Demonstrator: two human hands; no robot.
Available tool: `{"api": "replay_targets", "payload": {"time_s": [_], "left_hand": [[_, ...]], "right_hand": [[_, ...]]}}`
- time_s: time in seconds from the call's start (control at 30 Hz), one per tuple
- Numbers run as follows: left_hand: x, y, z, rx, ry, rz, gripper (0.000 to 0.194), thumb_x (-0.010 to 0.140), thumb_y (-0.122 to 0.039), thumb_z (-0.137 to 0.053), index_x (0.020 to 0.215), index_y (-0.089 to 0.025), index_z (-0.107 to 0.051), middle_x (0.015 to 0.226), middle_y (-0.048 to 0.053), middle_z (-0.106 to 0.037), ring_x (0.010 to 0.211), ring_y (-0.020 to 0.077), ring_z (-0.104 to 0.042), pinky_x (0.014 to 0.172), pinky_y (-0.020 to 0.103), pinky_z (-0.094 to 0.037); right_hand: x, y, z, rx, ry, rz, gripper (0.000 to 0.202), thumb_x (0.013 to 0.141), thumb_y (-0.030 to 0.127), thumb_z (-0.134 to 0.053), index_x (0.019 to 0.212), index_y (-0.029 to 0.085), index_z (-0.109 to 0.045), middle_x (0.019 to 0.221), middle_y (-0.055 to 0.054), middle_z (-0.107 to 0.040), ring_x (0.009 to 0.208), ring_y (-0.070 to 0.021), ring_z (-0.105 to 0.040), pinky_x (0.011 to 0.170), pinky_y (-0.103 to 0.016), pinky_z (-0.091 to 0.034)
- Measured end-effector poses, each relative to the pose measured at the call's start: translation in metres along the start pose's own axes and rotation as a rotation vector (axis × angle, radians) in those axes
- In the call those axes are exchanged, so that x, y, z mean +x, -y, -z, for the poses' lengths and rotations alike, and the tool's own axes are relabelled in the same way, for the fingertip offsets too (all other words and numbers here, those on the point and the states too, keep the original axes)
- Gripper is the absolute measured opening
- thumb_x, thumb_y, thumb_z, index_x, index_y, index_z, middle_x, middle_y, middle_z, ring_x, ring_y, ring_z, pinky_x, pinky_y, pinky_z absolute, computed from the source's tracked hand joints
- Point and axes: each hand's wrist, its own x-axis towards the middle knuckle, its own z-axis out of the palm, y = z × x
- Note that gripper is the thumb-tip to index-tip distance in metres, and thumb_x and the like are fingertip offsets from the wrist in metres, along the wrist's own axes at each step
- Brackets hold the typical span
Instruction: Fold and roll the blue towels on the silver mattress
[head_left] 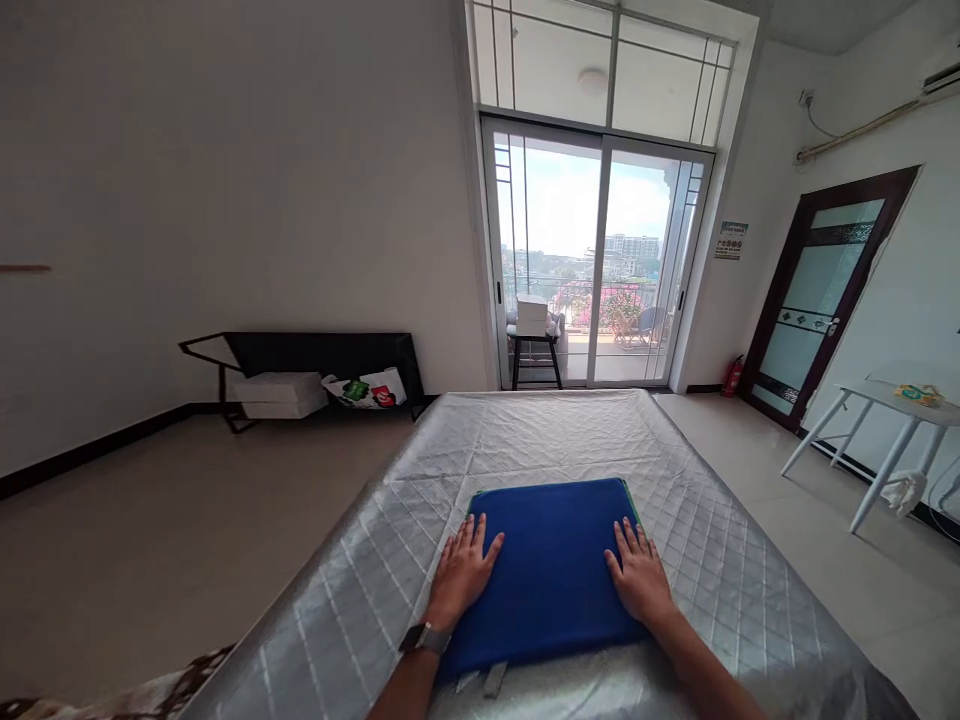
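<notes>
Blue rectangular fabric bundle lay near on a silver quilted cover, with white boxes far left and a red fire extinguisher far right; its side edges sat under the outspread fingers of the left hand and right hand.

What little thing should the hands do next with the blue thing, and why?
Maybe slide the left hand down to tuck in the small grey strip, because it pokes out past the near edge of the blue thing. The right hand rests on its right side and could steady it.
</notes>
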Motion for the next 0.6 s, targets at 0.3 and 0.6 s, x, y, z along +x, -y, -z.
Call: {"api": "replay_targets", "payload": {"time_s": [0.3, 0.6], "left_hand": [[-0.017, -0.089, 0.036, -0.079, -0.117, -0.225, 0.06, 0.101, -0.053, -0.025, 0.136, -0.019, -0.059, 0.145, 0.009, -0.056, 0.137, 0.0247, -0.048, 0.114, 0.044, -0.041], [-0.049, -0.132, 0.027, -0.142, 0.054, -0.449, 0.065, 0.098, -0.061, -0.032, 0.152, -0.025, -0.034, 0.158, 0.007, -0.037, 0.146, 0.024, -0.033, 0.118, 0.046, -0.035]], "right_hand": [[-0.003, 0.001, -0.005, 0.055, -0.046, 0.004, 0.061, 0.099, 0.045, -0.029, 0.156, 0.022, -0.028, 0.161, -0.004, -0.028, 0.15, -0.0244, -0.023, 0.121, -0.042, -0.016], [-0.007, 0.002, 0.0, 0.073, -0.032, 0.013, 0.062, 0.099, 0.045, -0.029, 0.156, 0.021, -0.027, 0.162, -0.003, -0.027, 0.15, -0.024, -0.021, 0.121, -0.041, -0.015]]}}
